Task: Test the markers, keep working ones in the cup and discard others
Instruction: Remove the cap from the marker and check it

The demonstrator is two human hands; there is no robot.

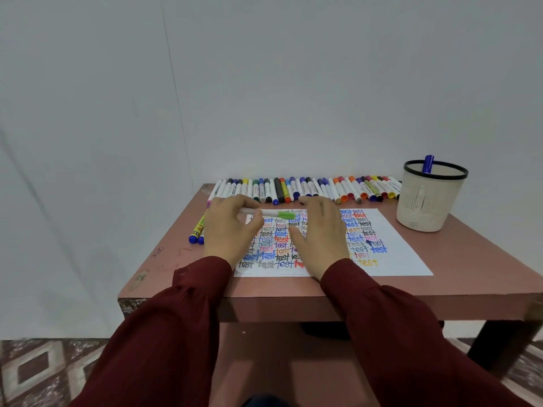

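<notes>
My left hand grips a white marker with a light green cap, held level over the paper with the cap pointing right. My right hand hovers over the sheet just right of the cap, fingers relaxed and holding nothing. The white paper is covered with the word "test" in many colours. A long row of capped markers lies along the table's back edge. A beige mesh cup at the right holds a blue marker.
Two yellow markers with blue caps lie at the table's left edge, beside my left hand. The reddish-brown table stands against a white wall. A patterned floor shows below.
</notes>
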